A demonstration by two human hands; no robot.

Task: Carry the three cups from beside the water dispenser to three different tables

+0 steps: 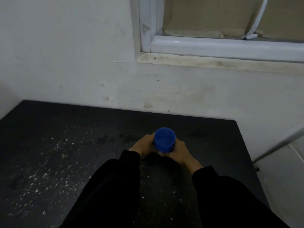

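A blue cup (164,140) stands upright over the middle of a black table (65,145), its open mouth facing up. My left hand (142,145) wraps its left side and my right hand (179,152) wraps its right side, both with black sleeves. The cup's base is hidden by my fingers, so I cannot tell whether it touches the tabletop. No other cups are in view.
The table is speckled with white flecks and pushed against a scuffed white wall (82,55). A white-framed window (213,45) sits above at the right. A pale metal bar (278,149) slants past the table's right edge.
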